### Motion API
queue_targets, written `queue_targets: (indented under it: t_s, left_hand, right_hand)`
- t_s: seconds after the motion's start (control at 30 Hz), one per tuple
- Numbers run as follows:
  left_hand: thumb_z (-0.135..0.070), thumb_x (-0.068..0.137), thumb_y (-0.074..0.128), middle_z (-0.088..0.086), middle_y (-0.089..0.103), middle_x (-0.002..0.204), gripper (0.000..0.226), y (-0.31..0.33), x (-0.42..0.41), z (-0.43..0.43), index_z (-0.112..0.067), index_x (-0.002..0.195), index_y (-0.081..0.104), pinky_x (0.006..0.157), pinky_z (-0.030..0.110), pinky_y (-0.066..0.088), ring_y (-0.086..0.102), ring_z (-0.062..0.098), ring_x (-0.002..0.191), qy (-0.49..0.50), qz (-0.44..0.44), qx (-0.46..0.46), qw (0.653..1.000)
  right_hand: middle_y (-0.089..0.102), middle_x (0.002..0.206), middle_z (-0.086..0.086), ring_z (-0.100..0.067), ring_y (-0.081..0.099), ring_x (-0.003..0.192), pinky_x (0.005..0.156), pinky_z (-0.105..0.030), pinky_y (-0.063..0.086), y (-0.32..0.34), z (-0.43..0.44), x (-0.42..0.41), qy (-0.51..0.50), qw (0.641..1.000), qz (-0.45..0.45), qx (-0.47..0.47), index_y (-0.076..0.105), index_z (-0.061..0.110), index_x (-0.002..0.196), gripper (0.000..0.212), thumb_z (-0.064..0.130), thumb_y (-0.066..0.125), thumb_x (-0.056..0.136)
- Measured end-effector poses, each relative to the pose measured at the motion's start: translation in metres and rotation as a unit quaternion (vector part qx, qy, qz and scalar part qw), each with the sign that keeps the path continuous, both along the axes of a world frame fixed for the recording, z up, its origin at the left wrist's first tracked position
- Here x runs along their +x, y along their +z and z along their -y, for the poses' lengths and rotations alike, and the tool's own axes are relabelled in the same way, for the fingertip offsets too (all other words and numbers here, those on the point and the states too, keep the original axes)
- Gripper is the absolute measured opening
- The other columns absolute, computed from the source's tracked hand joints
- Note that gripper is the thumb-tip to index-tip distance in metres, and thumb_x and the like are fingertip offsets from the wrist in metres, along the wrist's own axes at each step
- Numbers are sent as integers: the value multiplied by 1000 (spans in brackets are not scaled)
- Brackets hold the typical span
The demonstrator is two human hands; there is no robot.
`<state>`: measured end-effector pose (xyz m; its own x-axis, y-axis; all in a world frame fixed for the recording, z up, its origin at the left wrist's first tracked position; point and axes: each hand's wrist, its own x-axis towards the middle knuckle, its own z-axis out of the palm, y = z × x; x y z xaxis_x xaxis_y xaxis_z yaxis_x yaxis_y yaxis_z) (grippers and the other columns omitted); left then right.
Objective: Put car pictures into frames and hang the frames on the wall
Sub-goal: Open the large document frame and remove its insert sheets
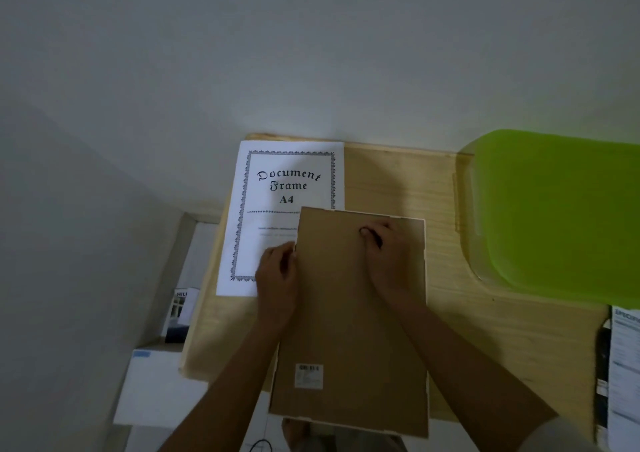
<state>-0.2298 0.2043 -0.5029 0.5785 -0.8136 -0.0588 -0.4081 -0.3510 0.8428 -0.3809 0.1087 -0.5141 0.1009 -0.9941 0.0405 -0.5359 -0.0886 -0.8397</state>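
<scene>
A picture frame (349,330) lies face down on the wooden table (485,330), its brown backing board up, a barcode sticker near its lower left corner. My left hand (277,278) grips the frame's left edge about a third of the way down. My right hand (388,254) rests on the backing board near its top, fingertips pinched at a small dark spot there. A white insert sheet (277,181) printed "Document Frame A4" lies flat beside and partly under the frame's upper left corner. No car picture is visible.
A green plastic seat or lid (561,216) overlaps the table's right side. Printed papers (623,375) lie at the right edge. Left of the table, lower down, sit a white box (156,389) and a small carton (180,313). A plain wall stands behind.
</scene>
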Motion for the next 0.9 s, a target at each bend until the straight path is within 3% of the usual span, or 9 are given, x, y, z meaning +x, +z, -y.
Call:
queue_targets:
  t_s: [0.17,0.27,0.4,0.7,0.9]
  left_hand:
    - [-7,91,54,-2,58,107,25,2,6,-20,-10,115,61,87,18,42,51,1,94,-7,-61,19,998]
    - [-1,89,52,-2,57,109,33,2,13,-25,-11,121,59,82,7,41,52,0,93,-49,-71,36,996]
    - [2,90,51,3,56,114,37,1,18,-27,-9,124,56,77,-4,37,51,5,97,-74,-80,51,993]
    - [0,91,48,-2,53,112,36,4,19,-27,-9,125,55,76,-7,35,49,4,100,-83,-71,44,993]
    - [0,91,47,6,53,122,37,2,19,-50,-9,126,53,82,-2,38,48,2,101,-106,-82,52,990]
  right_hand:
    - [57,89,0,-12,51,81,70,-8,36,1,0,3,-17,1000,6,-9,70,5,90,14,3,57,86]
    - [61,94,-12,-14,50,85,70,-13,33,1,0,4,-17,1000,-9,-17,70,2,91,14,2,58,85]
    - [62,93,-13,-18,52,85,74,-20,34,1,1,1,-9,999,-27,-30,71,4,90,14,4,58,85]
    - [63,91,-14,-14,52,83,69,-12,36,8,3,1,-14,999,-10,-48,70,2,92,13,3,59,85]
    - [61,92,-14,-18,52,86,73,-16,34,8,3,2,-9,999,-21,-29,70,3,92,15,3,58,84]
